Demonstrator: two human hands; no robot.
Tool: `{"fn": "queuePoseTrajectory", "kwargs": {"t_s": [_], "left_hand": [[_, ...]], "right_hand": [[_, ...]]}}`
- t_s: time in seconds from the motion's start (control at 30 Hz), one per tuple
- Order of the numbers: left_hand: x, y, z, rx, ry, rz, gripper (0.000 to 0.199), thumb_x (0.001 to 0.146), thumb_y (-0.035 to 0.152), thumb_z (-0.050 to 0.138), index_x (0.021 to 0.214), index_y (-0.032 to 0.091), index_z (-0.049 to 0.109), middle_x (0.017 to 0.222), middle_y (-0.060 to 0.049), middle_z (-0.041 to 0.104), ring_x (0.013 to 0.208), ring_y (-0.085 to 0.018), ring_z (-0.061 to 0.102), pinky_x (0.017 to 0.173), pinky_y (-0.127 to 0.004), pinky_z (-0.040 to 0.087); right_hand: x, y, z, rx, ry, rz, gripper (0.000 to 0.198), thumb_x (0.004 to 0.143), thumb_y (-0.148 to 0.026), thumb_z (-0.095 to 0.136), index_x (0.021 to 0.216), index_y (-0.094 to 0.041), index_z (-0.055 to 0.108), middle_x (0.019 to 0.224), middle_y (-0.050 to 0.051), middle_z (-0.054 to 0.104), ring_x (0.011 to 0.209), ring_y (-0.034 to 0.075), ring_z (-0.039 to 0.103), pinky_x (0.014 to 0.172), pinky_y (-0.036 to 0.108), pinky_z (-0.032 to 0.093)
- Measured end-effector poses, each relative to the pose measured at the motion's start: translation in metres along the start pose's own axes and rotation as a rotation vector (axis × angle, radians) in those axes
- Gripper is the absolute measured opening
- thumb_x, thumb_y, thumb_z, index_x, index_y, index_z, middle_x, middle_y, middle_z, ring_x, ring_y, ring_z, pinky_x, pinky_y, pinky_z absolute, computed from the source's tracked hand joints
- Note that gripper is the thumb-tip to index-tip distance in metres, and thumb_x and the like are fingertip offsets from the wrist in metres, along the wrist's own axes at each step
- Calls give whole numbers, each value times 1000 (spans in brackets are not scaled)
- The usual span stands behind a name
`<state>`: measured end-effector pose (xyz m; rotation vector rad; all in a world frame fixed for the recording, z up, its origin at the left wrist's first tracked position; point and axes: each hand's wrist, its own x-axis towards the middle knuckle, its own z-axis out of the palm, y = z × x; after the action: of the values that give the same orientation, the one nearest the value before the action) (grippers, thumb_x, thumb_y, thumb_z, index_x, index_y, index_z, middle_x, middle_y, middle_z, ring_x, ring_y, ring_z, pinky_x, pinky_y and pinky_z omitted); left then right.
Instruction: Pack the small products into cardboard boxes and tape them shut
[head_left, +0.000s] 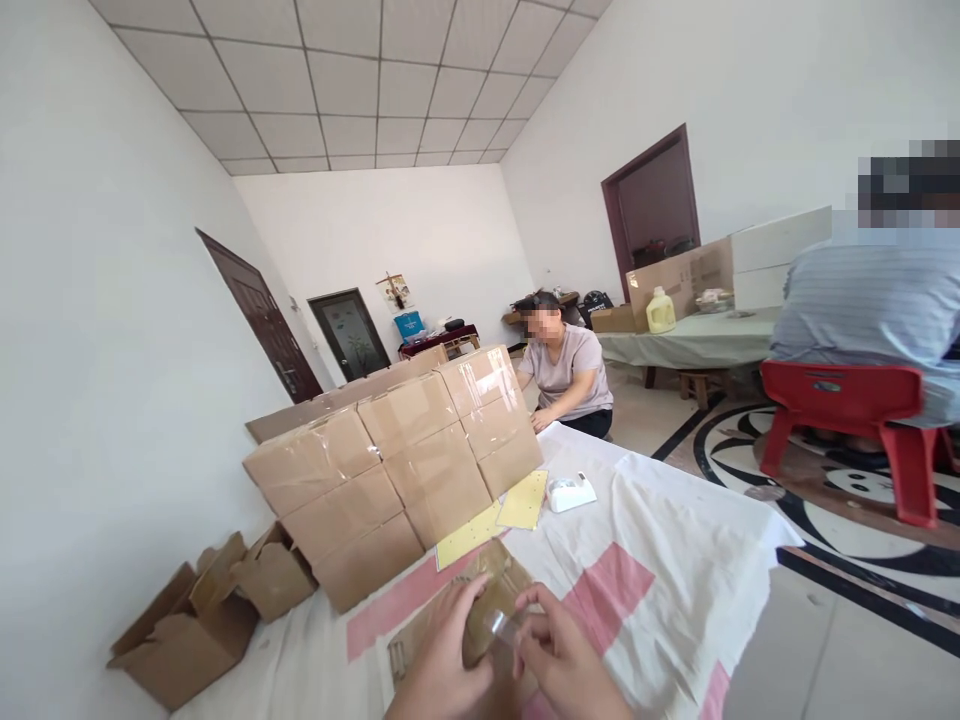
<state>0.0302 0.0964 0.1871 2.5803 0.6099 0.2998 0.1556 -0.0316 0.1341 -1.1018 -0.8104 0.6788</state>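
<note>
At the front of the cloth-covered table, my left hand (448,650) is wrapped round a roll of clear brownish packing tape (477,632). A short shiny strip of tape (501,626) stretches from the roll to my right hand (561,645). My right fingers are bent in a pinch on the strip's loose end. Under and just beyond both hands lies brown cardboard (510,562) with printed marks at its left side; my hands hide much of it, so I cannot tell its full shape.
Stacked taped cardboard boxes (435,460) stand ahead. Yellow sheets (523,500) and a white tape dispenser (571,493) lie on the cloth (675,520). Open cartons (187,640) sit at left. One person (570,370) crouches beyond the stack; another sits on a red chair (840,395).
</note>
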Motion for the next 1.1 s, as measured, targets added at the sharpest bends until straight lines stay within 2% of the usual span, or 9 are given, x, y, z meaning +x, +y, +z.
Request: {"fn": "queuePoseTrajectory", "kwargs": {"t_s": [0.13,0.3,0.43,0.53,0.63,0.73,0.9,0.97,1.1], "left_hand": [[2,16,-13,24,-54,8,82,70,15,57,149,32,42,150,-6,50,144,-27,43,120,-40,39],[2,32,-23,57,-88,-4,74,74,16,57,147,29,49,146,-10,51,141,-31,44,114,-45,43],[1,22,-18,88,3,2,71,78,19,60,147,31,48,144,-9,52,140,-31,44,116,-49,40],[-6,11,-16,109,162,86,54,88,24,56,141,32,54,140,-8,56,136,-29,49,114,-51,42],[-20,10,-14,89,279,233,34,98,34,50,129,31,62,129,-7,64,123,-26,58,104,-45,50],[-33,17,-10,65,318,383,32,95,49,57,115,27,68,108,-7,70,101,-25,66,87,-39,55],[-35,30,-1,97,382,373,13,98,26,57,89,24,67,80,-1,68,76,-17,64,75,-32,51],[-32,33,0,64,368,350,10,96,30,59,94,24,67,85,-1,70,79,-18,66,76,-32,53],[-30,37,0,69,276,313,30,88,40,71,114,26,65,108,-6,72,98,-23,68,84,-35,57]], "right_hand": [[-2,-1,-1,35,22,-5,22,81,-30,56,100,-22,47,60,-5,63,61,16,60,63,27,41],[-4,7,2,72,32,1,21,83,-30,55,101,-23,46,61,-5,62,59,15,56,60,27,37],[-8,6,0,84,14,-16,23,87,-32,55,105,-23,45,63,-6,60,60,15,53,61,27,35],[-12,-3,-2,51,-53,-49,24,92,-34,54,111,-23,43,67,-5,59,63,15,52,63,27,36],[-15,-8,0,20,-131,-88,24,97,-35,51,116,-23,43,72,-4,59,66,15,53,65,27,37],[-18,-8,3,-65,-175,-129,26,98,-30,48,123,-24,43,79,-2,59,73,16,56,70,29,41],[-24,-13,1,-316,-204,-197,34,99,-21,43,133,-26,41,85,-1,64,78,18,61,72,30,44],[-26,-20,-3,-361,-193,-202,36,99,-19,42,135,-26,40,89,1,67,82,19,64,75,31,46],[-28,-30,-12,-361,-195,-186,38,100,-19,41,137,-27,39,91,0,70,85,18,68,78,30,50]]}}
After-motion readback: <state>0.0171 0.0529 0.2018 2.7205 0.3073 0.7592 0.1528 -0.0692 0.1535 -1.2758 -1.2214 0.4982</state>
